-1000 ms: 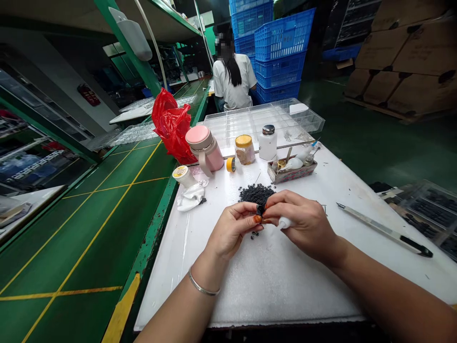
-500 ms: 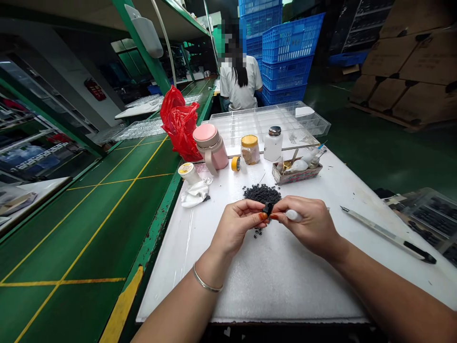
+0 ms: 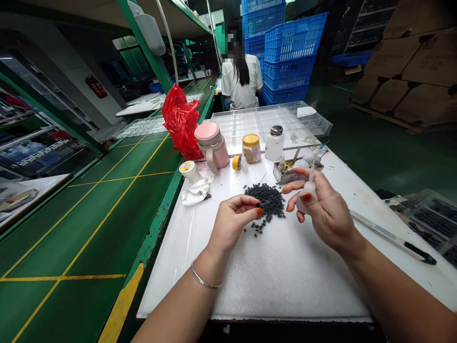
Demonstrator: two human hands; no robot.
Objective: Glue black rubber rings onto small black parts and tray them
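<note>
The head view looks down on a white foam sheet (image 3: 271, 286) laid over a bench. The left hand (image 3: 233, 221) is closed to a pinch, its thumb and forefinger gripping a small black piece (image 3: 262, 204) at the near edge of a heap of black pieces (image 3: 271, 200). A few strays lie scattered just below the heap.

The right hand (image 3: 323, 209) is half open, curled around a white squeeze bottle (image 3: 306, 193) with its thin nozzle pointing up. The nozzle stands apart from the pinched piece, with the open fingers between them. For now the work in hand looks like holding one piece ready, and bringing the nozzle to it would call for tipping the bottle down and across.

Beyond the heap, toward the top middle of the frame, stand a pink mug (image 3: 210, 145), a jar with a gold lid (image 3: 252, 148), a steel-capped bottle (image 3: 274, 143), a roll of yellow tape (image 3: 236, 162) and a small box of supplies (image 3: 285, 176). Behind them lies a clear compartment tray (image 3: 271, 119). A red bag (image 3: 182, 124) sits at the upper left of the bench, a craft knife (image 3: 392, 238) lies at the right, and a co-worker (image 3: 243, 81) sits in the distance beside stacked blue crates (image 3: 289, 62).
</note>
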